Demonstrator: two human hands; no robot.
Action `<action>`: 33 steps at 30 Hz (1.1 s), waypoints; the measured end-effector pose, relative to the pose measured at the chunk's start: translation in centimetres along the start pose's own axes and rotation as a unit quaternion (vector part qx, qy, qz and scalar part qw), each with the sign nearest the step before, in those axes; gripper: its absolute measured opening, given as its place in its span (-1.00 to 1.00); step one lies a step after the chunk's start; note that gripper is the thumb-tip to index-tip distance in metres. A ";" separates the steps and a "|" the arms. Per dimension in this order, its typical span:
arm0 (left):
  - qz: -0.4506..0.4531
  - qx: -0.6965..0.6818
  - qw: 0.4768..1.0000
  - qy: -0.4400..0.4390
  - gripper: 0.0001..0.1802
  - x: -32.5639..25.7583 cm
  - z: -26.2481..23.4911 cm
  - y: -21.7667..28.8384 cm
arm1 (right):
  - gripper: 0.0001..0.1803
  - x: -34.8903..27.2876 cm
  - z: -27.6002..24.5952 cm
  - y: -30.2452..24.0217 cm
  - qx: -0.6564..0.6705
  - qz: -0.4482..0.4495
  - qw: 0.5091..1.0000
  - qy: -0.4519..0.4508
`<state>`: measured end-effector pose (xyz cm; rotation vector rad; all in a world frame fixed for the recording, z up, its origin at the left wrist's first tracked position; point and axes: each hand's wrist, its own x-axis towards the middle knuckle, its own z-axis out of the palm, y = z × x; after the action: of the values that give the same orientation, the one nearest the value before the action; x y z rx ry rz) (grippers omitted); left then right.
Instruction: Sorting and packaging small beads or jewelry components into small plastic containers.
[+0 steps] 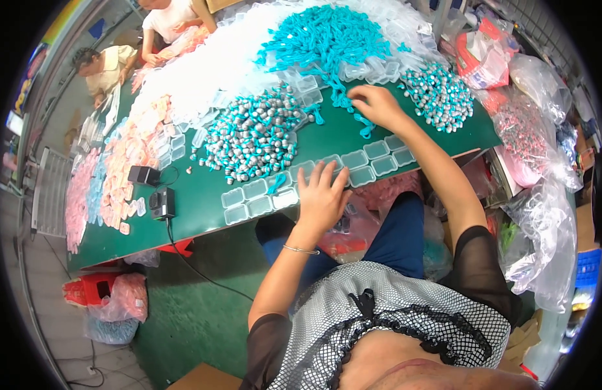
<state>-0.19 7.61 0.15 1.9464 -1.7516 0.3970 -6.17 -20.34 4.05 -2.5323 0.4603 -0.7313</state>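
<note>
Rows of small clear plastic boxes (260, 206) run along the near edge of the green table. My left hand (322, 198) lies over the middle of these rows with its fingers spread. One teal cord piece (276, 184) rests on a box left of that hand. Farther back, my right hand (377, 105) is at a trail of teal cord pieces (340, 96) that runs down from a big teal heap (327, 39). Its fingers bend inward and look closed; what they hold, if anything, is hidden. Another teal piece (366, 127) lies below that hand.
Piles of silver-and-teal beads (252, 133) and similar small pieces (437, 96) flank my right hand. Clear box parts (203, 71) are heaped behind. Pink pieces (122, 175) and black devices with a cable (161, 203) are leftward. Two people sit far left. Plastic bags (525, 123) crowd the right.
</note>
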 end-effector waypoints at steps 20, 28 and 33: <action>-0.245 -0.511 0.813 0.136 -0.61 5.8 0.2 -1.3 | -0.84 3.0 2.7 -0.8 0.101 0.070 0.986 0.111; -0.342 -0.688 0.640 -0.007 -0.65 9.3 2.3 0.0 | -0.80 -6.7 -4.7 -4.4 0.063 -0.057 0.994 0.066; -0.282 -0.661 0.686 -0.113 -0.66 10.4 3.1 0.1 | -0.76 -10.5 -8.3 -3.5 -0.104 -0.257 0.960 0.041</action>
<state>0.84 -2.83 3.03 1.2125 -0.8375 -1.0948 -18.68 -15.70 7.76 -2.8615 -0.1201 -1.0187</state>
